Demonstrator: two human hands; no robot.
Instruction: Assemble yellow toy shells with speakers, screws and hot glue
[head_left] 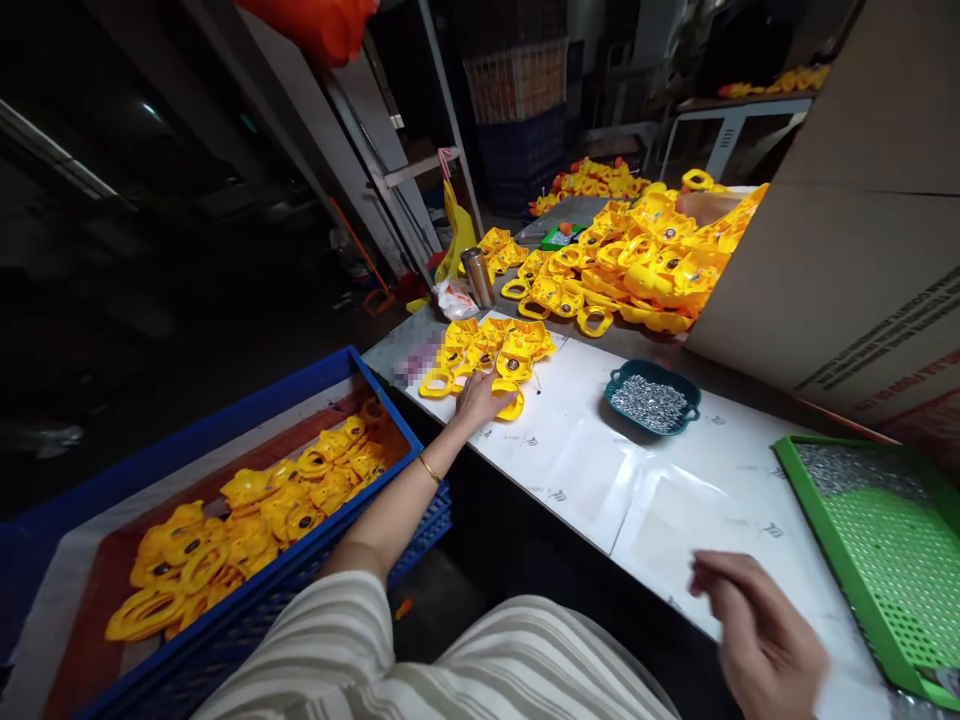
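Note:
My left hand reaches out across the white table and closes its fingers on a yellow plastic part at the near edge of a small pile of yellow parts. A thin bangle sits on that wrist. My right hand hovers low over the table's near edge, fingers loosely curled, with nothing visible in it. A dark teal dish of small silver screws sits between the two hands.
A blue crate holding several yellow parts stands at my left. A green perforated tray with screws lies at the right. A big heap of yellow parts, a steel cup and a cardboard box stand behind.

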